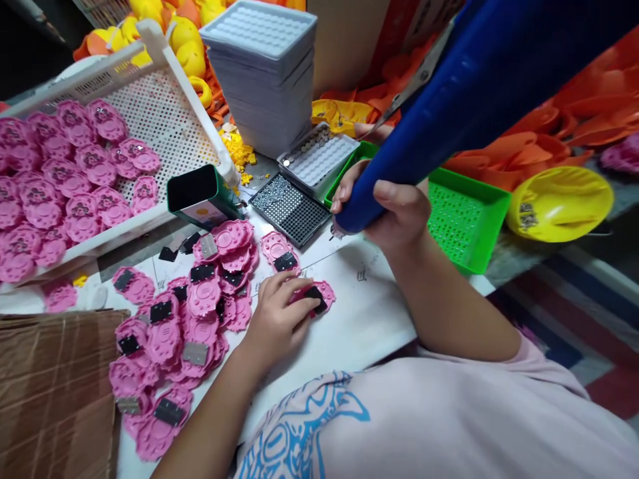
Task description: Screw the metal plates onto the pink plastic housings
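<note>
My left hand lies over a pink plastic part on the white work surface, its fingers curled onto the part and holding it down. A black cover sits on that part, beside my fingertips. My right hand is wrapped around a large blue electric screwdriver, whose metal tip points down above the table, apart from the part. Close by lies another pink part with a black cover. A heap of such pink parts, with black or grey covers, spreads left of my left hand. Small screws fill half of a black perforated tray.
A white crate at the left holds pink parts. Behind stand stacked white trays, a tray of round metal pieces and a dark green box. A green basket and yellow bowl-shaped piece are right; cardboard lies front left.
</note>
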Motion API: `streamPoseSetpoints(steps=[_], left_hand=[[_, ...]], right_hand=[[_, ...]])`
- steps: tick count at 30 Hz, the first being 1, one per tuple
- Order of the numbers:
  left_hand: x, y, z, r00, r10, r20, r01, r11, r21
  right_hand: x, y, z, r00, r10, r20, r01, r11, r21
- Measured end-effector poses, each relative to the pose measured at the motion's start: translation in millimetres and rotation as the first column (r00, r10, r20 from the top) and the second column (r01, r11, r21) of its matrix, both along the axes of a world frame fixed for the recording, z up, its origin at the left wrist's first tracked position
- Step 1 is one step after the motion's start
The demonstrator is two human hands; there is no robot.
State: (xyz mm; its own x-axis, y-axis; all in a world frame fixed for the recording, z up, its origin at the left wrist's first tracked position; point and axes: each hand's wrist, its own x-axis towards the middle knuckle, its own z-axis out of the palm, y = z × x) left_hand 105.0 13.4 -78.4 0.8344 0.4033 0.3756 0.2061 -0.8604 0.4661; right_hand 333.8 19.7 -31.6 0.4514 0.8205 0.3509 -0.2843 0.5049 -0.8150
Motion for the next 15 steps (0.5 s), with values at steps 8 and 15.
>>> streamPoseSetpoints(steps=[8,15], left_hand=[[1.9,-12.7,7.9,0.987,0.149,-0.068,-0.149,0.989,0.004],[2.8,-17.5,4.8,0.991,0.104,-0.086,-0.105,0.995,-0.003]], right_hand=[[-3.8,-1.2,1.2,1.000,0.015,-0.015,-0.015,1.000,-0.026],[-6.0,-0.7,3.1,1.000,-0.009,-0.025,0.008,0.999,-0.040]])
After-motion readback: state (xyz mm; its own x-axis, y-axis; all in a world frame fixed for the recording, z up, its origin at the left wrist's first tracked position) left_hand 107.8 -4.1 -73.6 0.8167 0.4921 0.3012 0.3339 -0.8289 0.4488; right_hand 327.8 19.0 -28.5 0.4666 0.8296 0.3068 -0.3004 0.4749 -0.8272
